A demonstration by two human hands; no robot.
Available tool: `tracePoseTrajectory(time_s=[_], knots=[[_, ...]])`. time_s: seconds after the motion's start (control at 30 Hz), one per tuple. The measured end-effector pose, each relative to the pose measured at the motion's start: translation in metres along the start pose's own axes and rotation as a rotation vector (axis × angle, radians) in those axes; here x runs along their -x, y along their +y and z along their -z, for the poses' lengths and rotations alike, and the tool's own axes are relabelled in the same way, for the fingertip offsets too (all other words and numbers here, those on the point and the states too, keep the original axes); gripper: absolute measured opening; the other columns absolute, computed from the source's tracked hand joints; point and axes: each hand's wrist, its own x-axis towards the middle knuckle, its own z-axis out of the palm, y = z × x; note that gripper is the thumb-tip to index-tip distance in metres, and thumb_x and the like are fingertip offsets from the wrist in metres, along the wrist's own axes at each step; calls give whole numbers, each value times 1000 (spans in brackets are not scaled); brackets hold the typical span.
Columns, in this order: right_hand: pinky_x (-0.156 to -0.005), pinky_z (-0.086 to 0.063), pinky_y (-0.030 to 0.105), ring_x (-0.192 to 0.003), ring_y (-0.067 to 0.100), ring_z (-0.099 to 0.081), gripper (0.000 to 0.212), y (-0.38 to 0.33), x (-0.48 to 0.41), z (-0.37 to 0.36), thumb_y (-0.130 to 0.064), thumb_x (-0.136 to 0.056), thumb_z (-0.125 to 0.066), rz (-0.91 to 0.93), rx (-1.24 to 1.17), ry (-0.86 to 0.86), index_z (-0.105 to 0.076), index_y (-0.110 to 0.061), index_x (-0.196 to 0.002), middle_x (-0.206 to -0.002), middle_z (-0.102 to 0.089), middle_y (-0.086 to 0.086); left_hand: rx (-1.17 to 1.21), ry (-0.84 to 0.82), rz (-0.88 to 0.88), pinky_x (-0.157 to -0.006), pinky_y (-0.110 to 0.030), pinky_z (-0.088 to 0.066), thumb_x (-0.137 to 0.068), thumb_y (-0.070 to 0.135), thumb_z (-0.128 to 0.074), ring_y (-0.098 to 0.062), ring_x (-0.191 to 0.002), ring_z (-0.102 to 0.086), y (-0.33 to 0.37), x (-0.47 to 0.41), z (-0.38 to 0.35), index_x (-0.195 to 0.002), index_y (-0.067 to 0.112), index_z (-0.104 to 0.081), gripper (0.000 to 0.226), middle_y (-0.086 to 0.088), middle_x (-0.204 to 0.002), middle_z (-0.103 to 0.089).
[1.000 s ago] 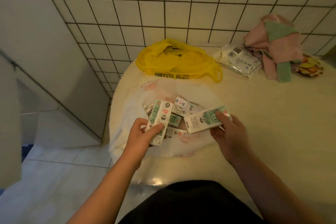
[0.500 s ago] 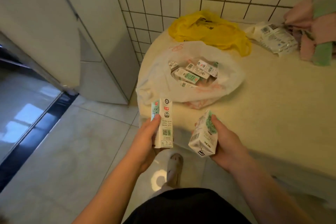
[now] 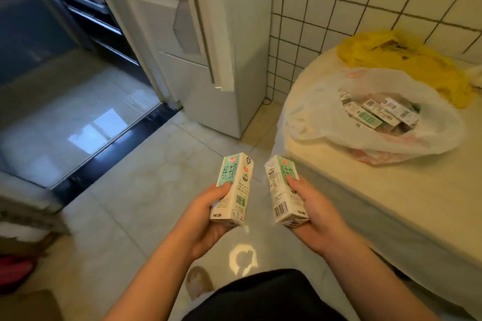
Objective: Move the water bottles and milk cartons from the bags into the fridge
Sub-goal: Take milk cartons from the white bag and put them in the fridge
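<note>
- The left hand (image 3: 206, 219) is gripping one milk carton (image 3: 233, 187) upright, fingers curled round its lower half.
- The right hand (image 3: 315, 216) is clasping a second milk carton (image 3: 283, 190), which is leaning slightly toward the first.
- A second ago both were being lifted out of the white plastic bag (image 3: 313, 117). Now they are hanging over the tiled floor (image 3: 130, 203), clear of the desk (image 3: 391, 203), with the view swinging toward the white fridge (image 3: 234, 101).
- The carrying leg is probably beginning; whether the fridge door is open is unclear.
- Remaining cartons (image 3: 378, 114) are lying in that bag beside the yellow bag (image 3: 407, 60), so more trips are likely waiting.
</note>
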Motion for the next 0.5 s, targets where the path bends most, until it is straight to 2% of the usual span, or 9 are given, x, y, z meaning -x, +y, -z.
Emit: tracePoseTrajectory(time_s=[0.07,0.13,0.2,0.3,0.4,0.5], knots=[[-57,-51,30,-71,16,-67,23,20,-17,-40,-23,-98,-53,28,96,12,-64,-24,-118,-95,-72,7,-48,41,-37,-66,-33,-51,-75,27,-61,-20,-76,-63,22,6,39,-111,14,-63,38,-9,-86,-69],[-55,-50,29,-72,17,-66,25,43,-34,-85,-18,-98,-51,60,192,25,-62,-25,-119,-97,-71,8,-157,115,-69,-64,-33,-53,-83,26,-61,-20,-79,-64,45,9,82,-115,17,-61,33,-9,-93,-70],[-54,-51,30,-75,20,-67,32,66,-52,-130,-12,-97,-49,109,287,14,-59,-28,-123,-103,-71,9,-280,197,-110,-62,-31,-55,-95,24,-56,-21,-83,-67,68,12,125,-118,19,-57,24,-11,-101,-69],[-56,-54,33,-80,23,-71,44,97,-75,-194,-8,-95,-50,164,411,-22,-54,-32,-132,-101,-74,2,-404,287,-170,-60,-26,-54,-98,28,-55,-15,-78,-69,97,15,182,-116,21,-57,20,-8,-104,-70],[-59,-57,37,-78,23,-73,46,121,-89,-248,-6,-95,-51,201,495,-70,-53,-35,-131,-95,-75,0,-411,374,-197,-60,-24,-53,-98,31,-54,-16,-82,-71,119,18,226,-117,24,-56,20,-4,-105,-69],[-61,-59,38,-79,24,-74,46,138,-100,-290,-9,-94,-58,257,573,-99,-53,-39,-128,-98,-73,4,-359,447,-212,-59,-25,-55,-99,32,-54,-17,-82,-72,136,20,259,-120,24,-53,22,-4,-106,-68]])
